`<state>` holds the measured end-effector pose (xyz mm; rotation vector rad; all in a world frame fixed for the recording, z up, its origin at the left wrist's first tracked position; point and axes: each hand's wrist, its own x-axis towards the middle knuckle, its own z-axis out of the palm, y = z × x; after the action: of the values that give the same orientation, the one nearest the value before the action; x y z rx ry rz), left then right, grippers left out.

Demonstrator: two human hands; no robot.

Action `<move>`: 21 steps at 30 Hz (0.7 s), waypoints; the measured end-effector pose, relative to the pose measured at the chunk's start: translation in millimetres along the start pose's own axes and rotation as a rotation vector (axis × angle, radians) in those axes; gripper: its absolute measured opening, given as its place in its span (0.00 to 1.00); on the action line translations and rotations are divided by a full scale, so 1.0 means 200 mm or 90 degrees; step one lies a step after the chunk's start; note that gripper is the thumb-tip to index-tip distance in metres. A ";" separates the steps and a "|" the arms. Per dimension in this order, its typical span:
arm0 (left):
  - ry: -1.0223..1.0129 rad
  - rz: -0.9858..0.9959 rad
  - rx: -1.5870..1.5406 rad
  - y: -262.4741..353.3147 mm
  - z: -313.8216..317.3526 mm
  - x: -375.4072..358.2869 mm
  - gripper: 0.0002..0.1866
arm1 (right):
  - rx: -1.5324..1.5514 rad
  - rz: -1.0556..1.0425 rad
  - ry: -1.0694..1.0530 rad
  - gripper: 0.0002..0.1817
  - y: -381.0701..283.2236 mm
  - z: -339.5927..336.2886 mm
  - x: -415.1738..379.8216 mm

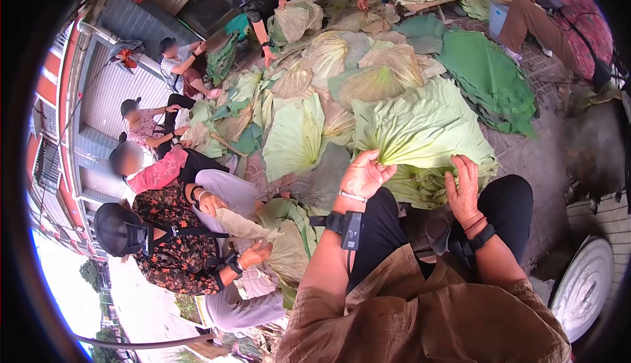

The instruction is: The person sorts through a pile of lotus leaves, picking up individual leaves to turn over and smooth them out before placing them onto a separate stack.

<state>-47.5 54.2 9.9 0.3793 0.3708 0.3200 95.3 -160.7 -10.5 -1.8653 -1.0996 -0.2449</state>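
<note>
A large pale green lotus leaf (420,126) spreads out in front of my knees, its ribs fanning away from the near edge. My left hand (368,178) grips that near edge, thumb and fingers closed at the point where the ribs meet. At the leaf's near right edge, my right hand (465,191) has its fingers stretched out against it and the thumb apart. Below the leaf, between my legs, lies a stack of folded yellow-green lotus leaves (417,189).
Heaps of drying lotus leaves (292,133) cover the ground ahead, with a dark green pile (490,77) at the right. A person in a floral shirt (177,238) handles a leaf at my left. Other people sit farther round. A round lid (582,291) stands at lower right.
</note>
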 end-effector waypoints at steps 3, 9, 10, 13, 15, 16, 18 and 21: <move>-0.015 0.101 0.009 0.27 0.03 -0.06 0.06 | -0.005 0.029 -0.015 0.22 0.01 0.02 0.00; 0.056 0.289 0.114 0.78 -0.09 -0.14 0.03 | -0.001 0.043 -0.023 0.21 0.03 0.06 -0.01; 0.090 0.288 0.101 0.88 -0.23 -0.14 0.03 | -0.002 0.044 -0.023 0.21 0.04 0.07 -0.02; 0.372 0.304 0.104 1.02 -0.54 -0.12 0.11 | -0.013 0.059 -0.029 0.21 0.05 0.08 -0.03; 0.499 0.288 0.121 0.98 -0.64 -0.16 0.15 | -0.015 0.054 -0.039 0.21 0.05 0.08 -0.02; 0.558 0.234 0.112 0.95 -0.68 -0.17 0.17 | -0.017 0.055 -0.041 0.21 0.05 0.08 -0.02; 0.618 0.177 0.101 0.88 -0.69 -0.18 0.19 | -0.023 0.061 -0.048 0.21 0.05 0.09 -0.02; 0.461 0.116 0.224 0.71 -0.58 -0.17 0.16 | -0.045 0.060 -0.066 0.21 0.03 0.10 -0.01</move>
<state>-157.0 202.3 -22.3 0.6400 1.1153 0.5715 93.8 -148.2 -26.9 -2.0057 -1.0821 -0.1351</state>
